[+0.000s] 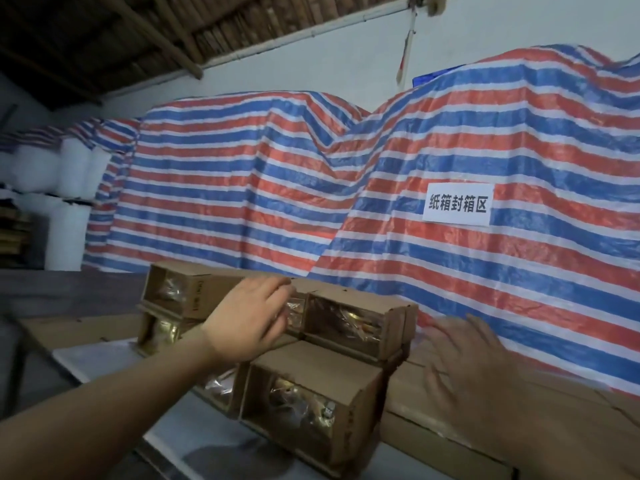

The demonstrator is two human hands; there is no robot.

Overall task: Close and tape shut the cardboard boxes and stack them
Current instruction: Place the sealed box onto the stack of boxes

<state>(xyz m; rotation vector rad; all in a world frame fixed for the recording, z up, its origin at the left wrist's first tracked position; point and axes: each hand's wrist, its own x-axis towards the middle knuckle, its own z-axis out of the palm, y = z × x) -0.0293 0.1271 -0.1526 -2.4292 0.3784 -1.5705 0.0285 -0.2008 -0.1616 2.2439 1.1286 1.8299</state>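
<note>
We read "纸箱封箱区" on the white paper sign; our left hand and blurred right hand hover spread over brown open-sided cardboard boxes, contents unclear.

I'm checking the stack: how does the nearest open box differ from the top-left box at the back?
The nearest box sits low at the front, untouched; the top-left box sits raised on another box, farther back, with the left hand reaching beside it. Both are brown cardboard, open toward the camera, showing shiny wrapped contents.

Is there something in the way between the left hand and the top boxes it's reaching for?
Nothing visible. The left hand, fingers straight, is already in front of the stacked cardboard boxes, with only air between. The right hand is blurred, off to the side by the striped tarp.
</note>
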